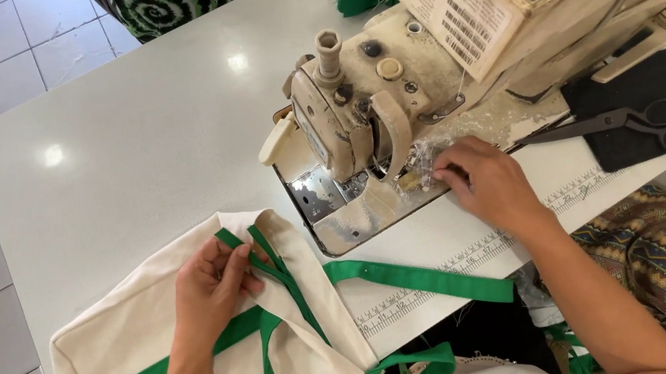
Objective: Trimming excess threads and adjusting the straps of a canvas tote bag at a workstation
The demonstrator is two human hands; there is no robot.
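A white table (131, 153) is seen from above, with a worn cream sewing machine (364, 97) at its far right side. In front of the machine and to its left, a cream cloth bag (200, 350) edged with green strap (413, 275) is spread flat on the table. The left hand (213, 288) is laid on the bag, its fingers curled and pinched shut on a folded piece of the green strap near the bag's upper edge. The right hand (487, 184) is placed just to the right of the machine's needle area, fingers bent and loosely together, fingertips touching the machine's base; whether anything is gripped there cannot be told. A measuring tape (463, 260) is fixed along the table edge in front of the machine. To the machine's right, black scissors (625, 123) are lying on a dark cloth (664, 96).
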